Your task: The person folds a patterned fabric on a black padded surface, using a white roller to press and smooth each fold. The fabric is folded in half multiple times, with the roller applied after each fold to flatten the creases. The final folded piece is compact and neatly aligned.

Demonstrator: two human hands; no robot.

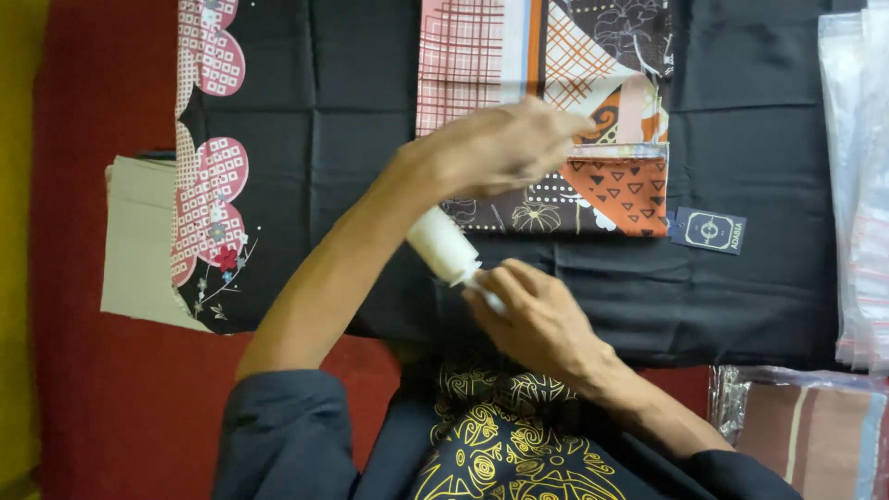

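Observation:
My right hand point(537, 319) grips the thin handle end of a white cylindrical roller point(443, 245), which tilts up to the left above a spread black cloth point(741, 139). My left hand point(505, 148) hovers blurred over a folded patterned scarf point(611, 185) in orange, pink, brown and white. Its fingers are drawn together and point right, with the back of the hand toward me, so whatever lies under it is hidden. The left forearm crosses just over the roller's top.
A dark blue tag point(708, 230) lies right of the folded scarf. A black cloth with pink floral shapes point(208, 185) overlaps a beige sheet point(139, 241) at left. Clear plastic bags point(857, 185) are stacked at right, above a bagged striped cloth point(806, 435). Everything rests on a red surface point(111, 398).

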